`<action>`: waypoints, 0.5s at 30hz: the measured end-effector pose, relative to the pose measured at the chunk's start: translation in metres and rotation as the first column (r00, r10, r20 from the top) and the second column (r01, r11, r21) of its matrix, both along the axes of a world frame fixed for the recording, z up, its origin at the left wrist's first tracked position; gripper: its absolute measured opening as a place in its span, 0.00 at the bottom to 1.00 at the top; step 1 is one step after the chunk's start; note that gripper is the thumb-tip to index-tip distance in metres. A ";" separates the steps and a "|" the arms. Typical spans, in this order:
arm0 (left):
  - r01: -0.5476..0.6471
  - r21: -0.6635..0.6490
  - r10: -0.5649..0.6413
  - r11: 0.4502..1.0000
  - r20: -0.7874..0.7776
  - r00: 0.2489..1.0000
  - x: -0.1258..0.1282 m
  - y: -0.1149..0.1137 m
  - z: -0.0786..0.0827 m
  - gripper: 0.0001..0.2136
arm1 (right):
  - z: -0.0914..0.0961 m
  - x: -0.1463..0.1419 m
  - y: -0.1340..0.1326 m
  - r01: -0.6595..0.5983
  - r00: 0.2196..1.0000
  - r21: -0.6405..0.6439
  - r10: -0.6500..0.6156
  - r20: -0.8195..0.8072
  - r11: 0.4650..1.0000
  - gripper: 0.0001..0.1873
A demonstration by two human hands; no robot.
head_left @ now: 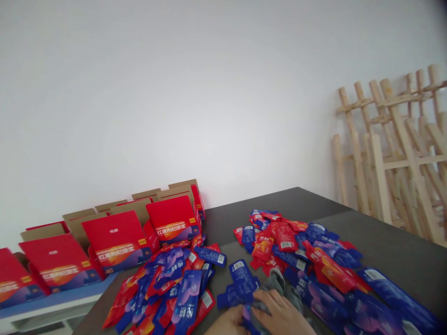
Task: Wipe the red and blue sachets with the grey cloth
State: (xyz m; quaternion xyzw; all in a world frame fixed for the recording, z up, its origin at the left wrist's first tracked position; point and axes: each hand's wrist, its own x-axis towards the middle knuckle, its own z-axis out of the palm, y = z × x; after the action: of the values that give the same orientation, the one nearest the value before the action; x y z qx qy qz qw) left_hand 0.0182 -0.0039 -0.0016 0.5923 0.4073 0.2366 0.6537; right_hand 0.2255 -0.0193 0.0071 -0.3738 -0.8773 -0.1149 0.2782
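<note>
Both my hands are at the bottom edge of the view. My right hand (282, 315) lies palm down with its fingers curled over a bunch of blue pouches (240, 280) and a grey piece of cloth (277, 282). Only the top of my left hand (225, 324) shows; it touches the same bunch from the left, and its fingers are hidden. Loose red and blue pouches lie in two heaps on the dark table (391, 242): one heap to the left (167, 288), one to the right (314, 260).
Several open red cartons (117, 242) with brown flaps stand in a row on a lower white and blue shelf (52, 302) along the left wall. Wooden frames (394, 153) lean against the wall at the far right.
</note>
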 end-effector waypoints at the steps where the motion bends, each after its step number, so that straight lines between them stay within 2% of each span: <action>1: 0.035 0.015 -0.034 0.999 -0.023 0.999 -0.001 0.001 0.001 0.16 | -0.005 -0.004 0.000 0.006 1.000 0.041 -0.007 0.028 0.999 0.29; 4: 0.048 0.000 -0.048 0.999 -0.065 0.997 -0.003 0.002 0.004 0.18 | -0.016 -0.003 0.002 0.117 0.992 0.057 -0.120 0.048 0.991 0.29; 9: 0.055 -0.021 -0.056 0.998 -0.046 0.997 -0.001 0.000 0.004 0.18 | -0.027 0.024 0.007 0.273 0.959 0.038 -0.275 0.068 0.961 0.31; 12: 0.057 -0.028 -0.057 0.998 0.003 0.998 0.002 -0.001 0.003 0.17 | -0.035 0.023 0.009 0.278 0.950 0.070 -0.285 0.129 0.958 0.30; 15: 0.011 -0.018 -0.012 1.000 -0.019 1.000 0.004 -0.002 0.005 0.16 | -0.047 -0.004 0.006 0.209 0.964 0.127 -0.226 0.140 0.970 0.27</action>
State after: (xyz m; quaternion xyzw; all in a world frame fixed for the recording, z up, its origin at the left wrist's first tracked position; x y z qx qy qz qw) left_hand 0.0224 -0.0061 0.0036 0.5909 0.4122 0.2237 0.6565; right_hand 0.2216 -0.0133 -0.0399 -0.4420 -0.8420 -0.2218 0.2156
